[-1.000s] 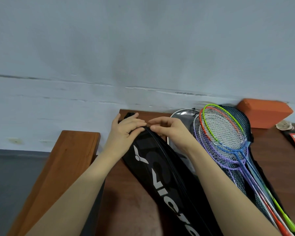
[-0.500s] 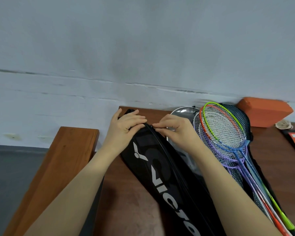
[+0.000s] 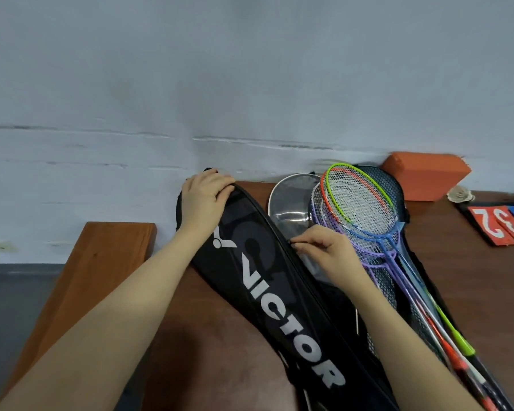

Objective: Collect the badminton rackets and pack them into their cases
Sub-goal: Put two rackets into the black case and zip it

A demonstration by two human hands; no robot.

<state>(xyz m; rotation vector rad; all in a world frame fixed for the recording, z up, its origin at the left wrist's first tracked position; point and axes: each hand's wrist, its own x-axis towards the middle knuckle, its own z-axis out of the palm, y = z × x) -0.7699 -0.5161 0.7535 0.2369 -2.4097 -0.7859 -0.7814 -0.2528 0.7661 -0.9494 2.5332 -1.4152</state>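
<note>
On the brown table (image 3: 208,336), the left hand (image 3: 204,200) clamps the top end of the black Victor case (image 3: 279,292) while the right hand (image 3: 328,253) pinches its zipper pull (image 3: 293,244), loose rackets (image 3: 365,215) stacked just beside.

- A racket case (image 3: 279,292) lies slantwise across the desk (image 3: 208,351), its head end toward the wall (image 3: 250,84) at the back.
- The left hand (image 3: 204,200) rests on the case's head end; the right hand (image 3: 330,253) pinches at the case's right edge, farther down.
- Right of the case lies a second case (image 3: 291,203), partly under a stack of rackets (image 3: 359,209) whose heads point to the wall and handles run toward the near right.
- Behind the rackets, against the wall, sits a block (image 3: 425,176).
- A shuttlecock (image 3: 460,194) lies right of the block, with a scoreboard (image 3: 499,223) just in front of it.
- A bench (image 3: 95,262) stands left of the desk.
</note>
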